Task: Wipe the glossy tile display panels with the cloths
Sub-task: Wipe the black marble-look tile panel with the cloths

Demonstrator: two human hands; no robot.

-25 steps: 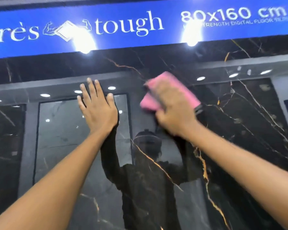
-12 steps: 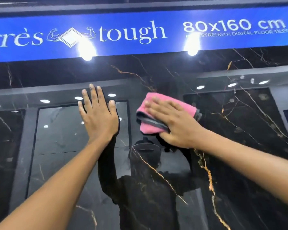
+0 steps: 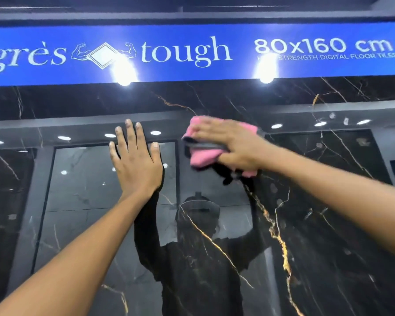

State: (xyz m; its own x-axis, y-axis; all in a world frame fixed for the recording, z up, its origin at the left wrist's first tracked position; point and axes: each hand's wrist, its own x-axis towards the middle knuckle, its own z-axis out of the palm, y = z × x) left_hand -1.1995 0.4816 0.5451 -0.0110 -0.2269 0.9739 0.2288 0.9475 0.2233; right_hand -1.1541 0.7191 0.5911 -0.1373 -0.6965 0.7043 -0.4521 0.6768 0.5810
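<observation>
A glossy black tile panel with gold veins stands upright in front of me and mirrors the room. My left hand lies flat on it, fingers straight and pointing up. To its right, my right hand presses a folded pink cloth with a dark grey edge against the panel, fingers stretched out to the left over the cloth. Part of the cloth shows below the palm; the thumb is hidden.
A blue sign reading "tough 80x160 cm" runs across the top, just above the panel, with two bright light glares on it. The reflection of a person with raised arms and of ceiling lights shows in the tile.
My right hand has slid the pink cloth across the panel, turning from fingers-up to fingers pointing left. My left hand has stayed flat in the same spot.
</observation>
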